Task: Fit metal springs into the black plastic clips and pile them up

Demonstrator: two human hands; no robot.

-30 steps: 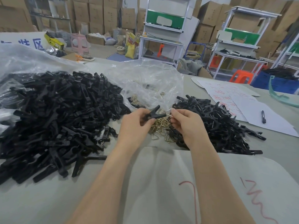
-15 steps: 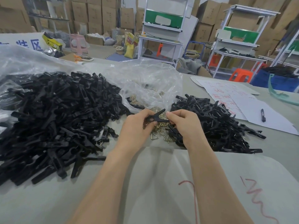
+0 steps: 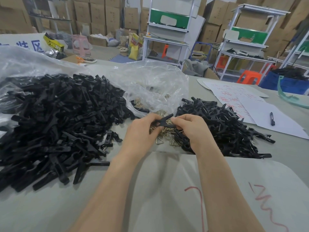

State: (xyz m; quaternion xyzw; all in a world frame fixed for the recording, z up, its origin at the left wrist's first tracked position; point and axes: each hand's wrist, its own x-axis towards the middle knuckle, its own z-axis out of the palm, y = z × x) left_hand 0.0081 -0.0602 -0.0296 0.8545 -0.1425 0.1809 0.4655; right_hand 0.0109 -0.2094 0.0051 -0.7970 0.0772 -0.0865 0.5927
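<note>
My left hand (image 3: 142, 131) and my right hand (image 3: 192, 129) both grip one black plastic clip (image 3: 164, 122) between them, held just above a small heap of brass-coloured metal springs (image 3: 167, 138). The clip's two arms point up and to the right. A spring shows at the clip's middle, by my right fingertips. To the left lies a big heap of loose black clip halves (image 3: 55, 124). To the right, behind my right hand, is a smaller pile of black clips with springs in them (image 3: 222, 124).
A crumpled clear plastic bag (image 3: 150, 84) with more springs lies behind the hands. White papers with red writing (image 3: 237, 101) and a pen (image 3: 272, 118) are at the right. A grey sheet (image 3: 167, 190) covers the near table. Shelves and cartons stand behind.
The right hand has closed in on the clip; the spring it held apart a second ago now sits at the clip. The clip has tilted, its arms pointing up and right.
</note>
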